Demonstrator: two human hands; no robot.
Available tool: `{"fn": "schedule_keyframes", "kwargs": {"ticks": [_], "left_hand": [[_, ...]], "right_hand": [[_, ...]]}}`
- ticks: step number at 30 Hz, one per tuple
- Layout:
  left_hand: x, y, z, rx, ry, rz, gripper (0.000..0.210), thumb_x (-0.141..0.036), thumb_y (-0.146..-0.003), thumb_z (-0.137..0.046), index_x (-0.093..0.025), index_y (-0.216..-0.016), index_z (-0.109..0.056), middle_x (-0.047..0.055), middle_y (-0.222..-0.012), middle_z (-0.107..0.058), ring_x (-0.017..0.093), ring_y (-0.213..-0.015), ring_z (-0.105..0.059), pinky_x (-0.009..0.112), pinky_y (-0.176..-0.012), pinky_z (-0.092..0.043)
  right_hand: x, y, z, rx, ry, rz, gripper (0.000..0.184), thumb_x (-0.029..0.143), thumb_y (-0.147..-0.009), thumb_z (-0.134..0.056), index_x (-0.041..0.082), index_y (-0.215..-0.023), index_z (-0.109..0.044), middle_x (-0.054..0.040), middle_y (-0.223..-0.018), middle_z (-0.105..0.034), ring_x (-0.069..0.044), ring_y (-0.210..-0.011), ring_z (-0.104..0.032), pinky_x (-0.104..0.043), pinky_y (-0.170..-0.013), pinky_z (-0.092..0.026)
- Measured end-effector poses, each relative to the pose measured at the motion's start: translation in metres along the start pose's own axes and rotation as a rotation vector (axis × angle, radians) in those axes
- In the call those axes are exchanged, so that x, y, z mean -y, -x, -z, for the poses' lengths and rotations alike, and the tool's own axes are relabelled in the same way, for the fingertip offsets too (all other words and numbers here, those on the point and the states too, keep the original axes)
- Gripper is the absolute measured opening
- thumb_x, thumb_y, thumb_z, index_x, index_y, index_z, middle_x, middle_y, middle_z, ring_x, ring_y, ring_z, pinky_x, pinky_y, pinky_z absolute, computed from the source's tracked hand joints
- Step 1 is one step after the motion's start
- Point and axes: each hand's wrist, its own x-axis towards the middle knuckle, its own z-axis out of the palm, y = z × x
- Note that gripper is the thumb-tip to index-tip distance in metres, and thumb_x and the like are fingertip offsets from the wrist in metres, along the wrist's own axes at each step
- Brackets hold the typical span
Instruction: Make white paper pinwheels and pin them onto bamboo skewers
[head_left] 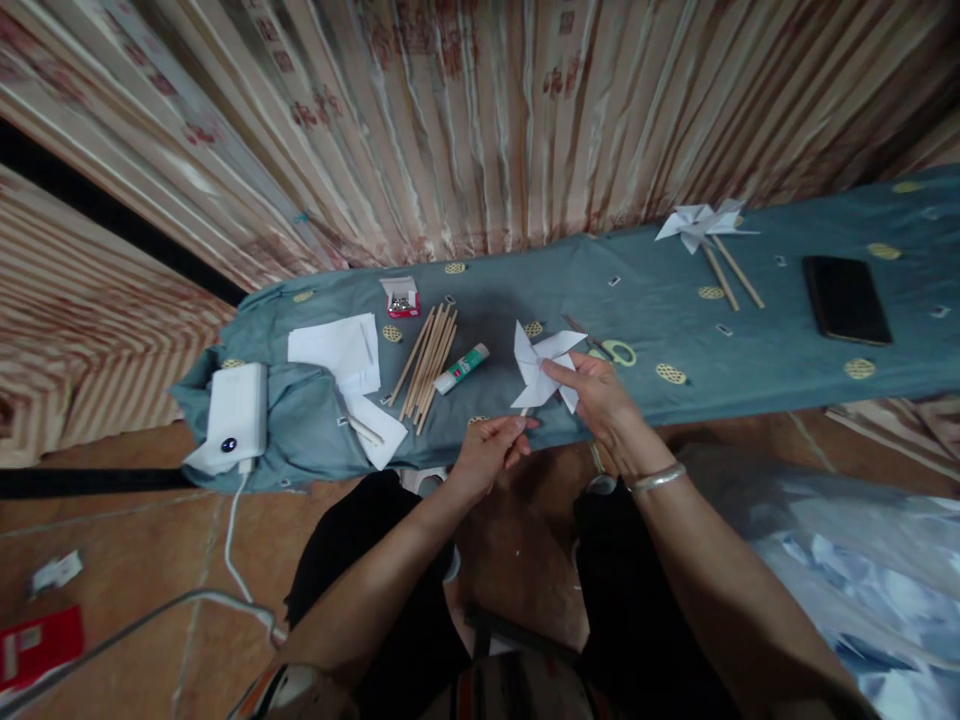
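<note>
A white paper pinwheel [529, 382] is in my right hand [600, 395], the thumb pressed on its middle and the fingers behind it. My left hand [491, 448] is closed just below the pinwheel, pinching a thin wooden stick [524, 411]; only a short bit of that stick shows between the hand and the paper. Scissors with pale green handles [619, 352] lie on the cloth behind my right hand. To the left, a glue stick [461, 369] lies beside a bundle of several wooden sticks [429, 365].
On the blue-green cloth [517, 265] are a small red box of metal pins [401, 298], white paper sheets [337, 350] and a white power bank [237, 410] with a cable. Farther right lie finished paper pinwheels [701, 225] on sticks and a black phone [847, 300]. A plastic bag [847, 560] stands right.
</note>
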Motion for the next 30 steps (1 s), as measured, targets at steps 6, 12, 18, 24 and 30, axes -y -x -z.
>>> {"fn": "schedule_keyframes", "kwargs": {"ticks": [6, 12, 18, 24, 30], "left_hand": [[0.005, 0.022, 0.007, -0.091, -0.045, -0.022, 0.05, -0.061, -0.07, -0.071, -0.012, -0.08, -0.072, -0.003, -0.054, -0.054, 0.004, -0.04, -0.033, 0.023, -0.043, -0.019], [0.023, 0.031, 0.015, -0.17, -0.075, -0.051, 0.053, -0.066, -0.071, -0.067, -0.013, -0.075, -0.07, -0.004, -0.054, -0.052, 0.004, -0.041, -0.032, 0.023, -0.043, -0.018], [0.035, 0.024, 0.012, -0.178, -0.071, -0.084, 0.055, -0.067, -0.072, -0.066, -0.013, -0.081, -0.071, -0.004, -0.054, -0.052, 0.005, -0.042, -0.032, 0.023, -0.044, -0.02], [0.039, 0.023, 0.008, -0.164, -0.045, -0.064, 0.058, -0.069, -0.073, -0.064, -0.013, -0.084, -0.071, -0.004, -0.055, -0.051, 0.005, -0.041, -0.031, 0.023, -0.044, -0.021], [0.039, 0.022, 0.006, -0.154, -0.022, -0.061, 0.06, -0.069, -0.073, -0.065, -0.011, -0.085, -0.072, -0.004, -0.055, -0.051, 0.004, -0.041, -0.031, 0.024, -0.043, -0.02]], "right_hand": [[-0.009, 0.008, -0.014, 0.075, -0.066, -0.057, 0.04, 0.044, -0.047, -0.09, 0.019, -0.073, -0.072, 0.0007, -0.065, -0.071, -0.014, -0.061, -0.061, -0.028, -0.066, -0.047], [-0.018, 0.014, -0.024, 0.082, -0.072, -0.096, 0.039, 0.04, -0.045, -0.092, 0.017, -0.069, -0.07, 0.0013, -0.062, -0.07, -0.012, -0.058, -0.059, -0.026, -0.062, -0.045], [-0.019, 0.015, -0.023, 0.062, -0.06, -0.085, 0.042, 0.044, -0.046, -0.091, 0.017, -0.072, -0.071, 0.0015, -0.062, -0.069, -0.013, -0.058, -0.059, -0.026, -0.062, -0.045], [-0.021, 0.013, -0.018, 0.052, 0.008, -0.117, 0.037, 0.041, -0.048, -0.09, 0.02, -0.071, -0.071, 0.0009, -0.065, -0.072, -0.018, -0.063, -0.065, -0.029, -0.066, -0.048], [-0.022, 0.013, -0.018, 0.039, 0.023, -0.112, 0.035, 0.044, -0.051, -0.088, 0.021, -0.07, -0.07, 0.0004, -0.064, -0.072, -0.018, -0.059, -0.064, -0.031, -0.062, -0.049]]}}
